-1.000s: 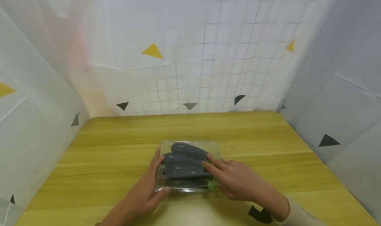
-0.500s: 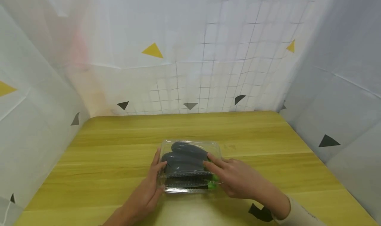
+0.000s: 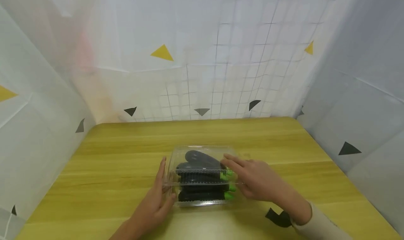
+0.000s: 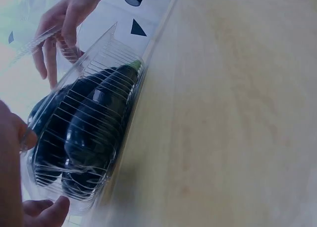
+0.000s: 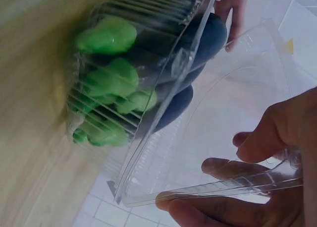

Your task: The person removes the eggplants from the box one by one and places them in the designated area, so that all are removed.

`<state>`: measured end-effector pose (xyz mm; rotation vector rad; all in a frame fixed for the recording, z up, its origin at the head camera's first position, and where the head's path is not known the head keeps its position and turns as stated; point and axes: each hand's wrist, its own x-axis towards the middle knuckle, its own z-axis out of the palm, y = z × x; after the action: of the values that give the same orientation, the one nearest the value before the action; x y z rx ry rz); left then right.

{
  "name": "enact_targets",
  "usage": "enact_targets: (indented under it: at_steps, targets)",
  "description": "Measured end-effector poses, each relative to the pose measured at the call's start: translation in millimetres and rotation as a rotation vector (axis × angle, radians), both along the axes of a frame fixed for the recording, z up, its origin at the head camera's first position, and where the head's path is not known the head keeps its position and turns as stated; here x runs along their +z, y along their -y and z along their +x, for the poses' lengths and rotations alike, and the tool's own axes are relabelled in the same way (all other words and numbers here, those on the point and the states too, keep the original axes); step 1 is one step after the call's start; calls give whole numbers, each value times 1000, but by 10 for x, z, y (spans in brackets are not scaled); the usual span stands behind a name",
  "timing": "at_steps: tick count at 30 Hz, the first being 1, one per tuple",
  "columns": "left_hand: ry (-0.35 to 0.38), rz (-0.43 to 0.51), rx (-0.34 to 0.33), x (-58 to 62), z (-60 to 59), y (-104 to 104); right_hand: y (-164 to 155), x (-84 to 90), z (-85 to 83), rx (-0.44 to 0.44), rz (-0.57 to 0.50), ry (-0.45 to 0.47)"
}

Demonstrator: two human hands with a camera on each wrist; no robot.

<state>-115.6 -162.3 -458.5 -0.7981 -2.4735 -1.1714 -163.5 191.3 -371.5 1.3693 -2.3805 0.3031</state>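
Note:
A clear plastic clamshell box (image 3: 203, 203) stands on the table, filled with several dark eggplants (image 3: 202, 195) with green stem ends (image 5: 111, 78). Its lid (image 5: 228, 105) is raised at an angle over them. My right hand (image 3: 257, 179) holds the lid's side edge; in the right wrist view its thumb and fingers lie on either side of the plastic. At the box's left side is my left hand (image 3: 152, 201), fingers stretched along the wall and thumb near the front corner. The left wrist view shows the eggplants (image 4: 94, 123) through the ribbed wall.
The wooden table (image 3: 126, 152) extends around the box on all sides. White sheeting (image 3: 195, 22) with yellow and black triangles and a grid pattern hangs at the back and sides. A dark patch (image 3: 277, 218) lies beneath the right forearm.
The lid's front edge has risen off the box's front, with the right hand moving slightly up and away alongside it. The left hand has stayed at the left side, its fingers now straighter.

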Motion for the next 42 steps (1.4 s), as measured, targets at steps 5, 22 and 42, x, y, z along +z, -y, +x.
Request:
enact_targets:
  at_steps: [5, 22, 42]
  targets:
    - [74, 45, 15, -18, 18, -20, -22, 41, -30, -74, -95, 31]
    - [115, -4, 4, -21, 25, -24, -108, 57, -222, -164, -366, 148]
    - [79, -63, 10, -54, 8, -16, -112, -100, -558, -121, -660, 325]
